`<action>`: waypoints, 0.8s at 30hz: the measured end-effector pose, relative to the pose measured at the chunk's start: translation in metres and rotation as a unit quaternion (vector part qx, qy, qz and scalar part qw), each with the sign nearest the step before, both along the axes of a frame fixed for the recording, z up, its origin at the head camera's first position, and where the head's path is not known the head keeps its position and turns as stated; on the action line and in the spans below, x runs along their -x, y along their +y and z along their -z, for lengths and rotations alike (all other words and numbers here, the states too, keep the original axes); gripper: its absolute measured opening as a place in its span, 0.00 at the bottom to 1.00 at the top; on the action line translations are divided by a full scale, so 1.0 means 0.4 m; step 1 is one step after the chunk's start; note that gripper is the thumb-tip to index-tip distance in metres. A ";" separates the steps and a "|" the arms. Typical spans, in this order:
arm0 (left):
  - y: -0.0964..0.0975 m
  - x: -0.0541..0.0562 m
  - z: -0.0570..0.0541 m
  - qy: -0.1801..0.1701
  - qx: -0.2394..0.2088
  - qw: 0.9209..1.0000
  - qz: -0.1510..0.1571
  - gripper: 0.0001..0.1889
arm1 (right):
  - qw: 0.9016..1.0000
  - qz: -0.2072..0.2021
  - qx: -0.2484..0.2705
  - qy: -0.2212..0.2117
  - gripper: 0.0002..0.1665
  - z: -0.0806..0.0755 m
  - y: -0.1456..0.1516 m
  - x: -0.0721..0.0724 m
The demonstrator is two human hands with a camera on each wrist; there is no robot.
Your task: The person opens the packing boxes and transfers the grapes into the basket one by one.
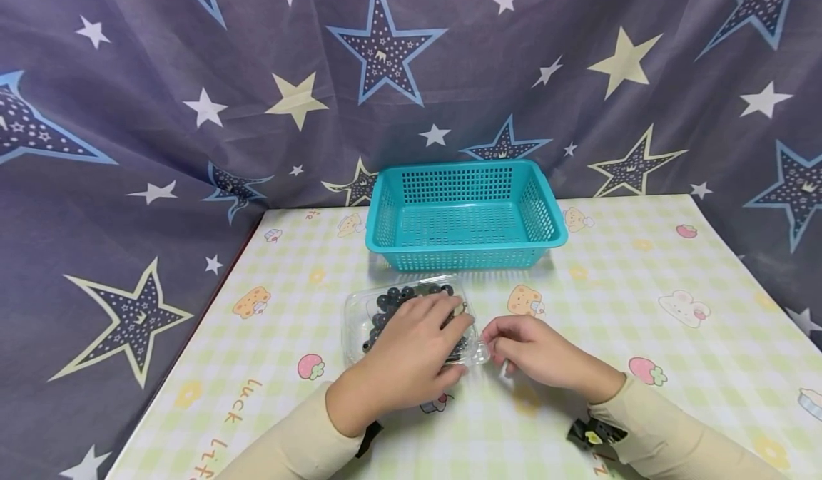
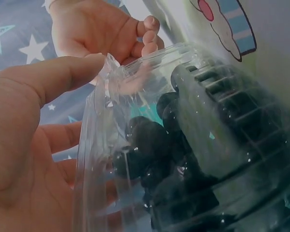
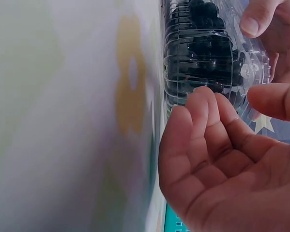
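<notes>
A clear plastic clamshell box [image 1: 356, 323] lies on the table before the basket, with dark round berries [image 1: 383, 302] like blueberries showing through its walls. Over its top rests my left hand [image 1: 411, 351], fingers spread across the lid. In the left wrist view that hand's thumb [image 2: 72, 72] touches the box's rim. My right hand [image 1: 542, 351] is at the box's right end, fingers curled, pinching the rim near the near corner. The right wrist view shows its bent fingers [image 3: 207, 130] and thumb on either side of the plastic edge [image 3: 249, 72].
Behind the box stands a turquoise plastic basket [image 1: 465, 259] with perforated walls. A checked tablecloth [image 1: 282, 351] with cartoon prints covers the table. A dark curtain [image 1: 244, 52] with stars hangs behind and at both sides.
</notes>
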State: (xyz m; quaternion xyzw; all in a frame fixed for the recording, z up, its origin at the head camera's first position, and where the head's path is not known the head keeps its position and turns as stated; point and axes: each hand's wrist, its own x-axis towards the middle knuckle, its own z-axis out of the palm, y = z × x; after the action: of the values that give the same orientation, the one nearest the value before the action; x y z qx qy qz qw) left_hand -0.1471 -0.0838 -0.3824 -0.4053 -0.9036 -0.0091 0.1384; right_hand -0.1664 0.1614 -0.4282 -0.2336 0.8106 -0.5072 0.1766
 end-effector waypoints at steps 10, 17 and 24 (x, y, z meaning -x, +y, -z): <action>0.007 -0.005 0.010 0.017 -0.003 1.000 0.004 0.32 | 0.999 -0.016 0.011 -0.036 0.14 0.006 -0.006 -0.005; 0.004 -0.004 0.011 0.012 -0.006 1.000 0.004 0.29 | 0.998 -0.021 0.022 -0.063 0.15 0.004 -0.011 -0.010; 0.006 -0.004 0.009 0.000 -0.009 1.000 0.002 0.27 | 0.995 -0.022 0.042 -0.085 0.15 0.007 -0.009 -0.010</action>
State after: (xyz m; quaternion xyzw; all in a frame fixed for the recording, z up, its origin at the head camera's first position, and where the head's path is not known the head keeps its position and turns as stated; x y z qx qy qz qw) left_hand -0.1456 -0.0814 -0.3860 -0.4060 -0.9025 -0.0175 0.1424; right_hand -0.1623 0.1579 -0.4309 -0.2147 0.7649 -0.5552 0.2463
